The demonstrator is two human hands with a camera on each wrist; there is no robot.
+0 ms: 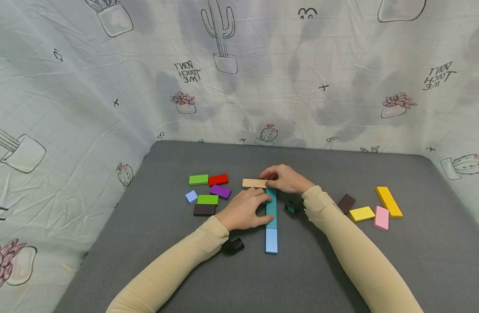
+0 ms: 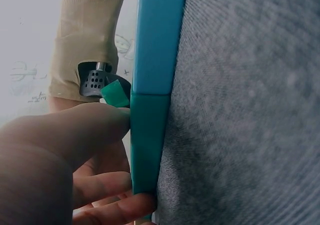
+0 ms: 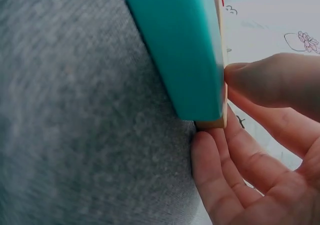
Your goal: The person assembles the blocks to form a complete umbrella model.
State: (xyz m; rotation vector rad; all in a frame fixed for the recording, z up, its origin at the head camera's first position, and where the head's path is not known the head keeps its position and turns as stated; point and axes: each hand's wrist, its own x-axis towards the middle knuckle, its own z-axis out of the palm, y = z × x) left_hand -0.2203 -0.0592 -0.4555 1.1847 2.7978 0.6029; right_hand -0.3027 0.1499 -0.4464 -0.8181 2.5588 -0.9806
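Note:
A straight upright row in the head view runs from a light blue block [image 1: 271, 241] at the near end through teal blocks [image 1: 271, 211]. Across its far end lies a beige block [image 1: 253, 183], jutting leftward. My right hand [image 1: 289, 179] holds the beige block near its right end; in the right wrist view the thumb [image 3: 250, 77] is on its face and the fingers curl by its end. My left hand [image 1: 245, 209] lies along the row's left side, thumb and fingers spread apart, touching the teal blocks. The left wrist view shows fingertips [image 2: 142, 203] against a teal block's end.
To the left lie green [image 1: 199, 179], red [image 1: 218, 180], purple [image 1: 220, 191], light blue [image 1: 191, 197] and dark brown [image 1: 204, 210] blocks. Dark brown [image 1: 346, 203], yellow [image 1: 361, 214], pink [image 1: 381, 218] and orange-yellow [image 1: 389, 202] blocks lie right. Printed cloth [image 1: 262, 100] hangs behind the grey table.

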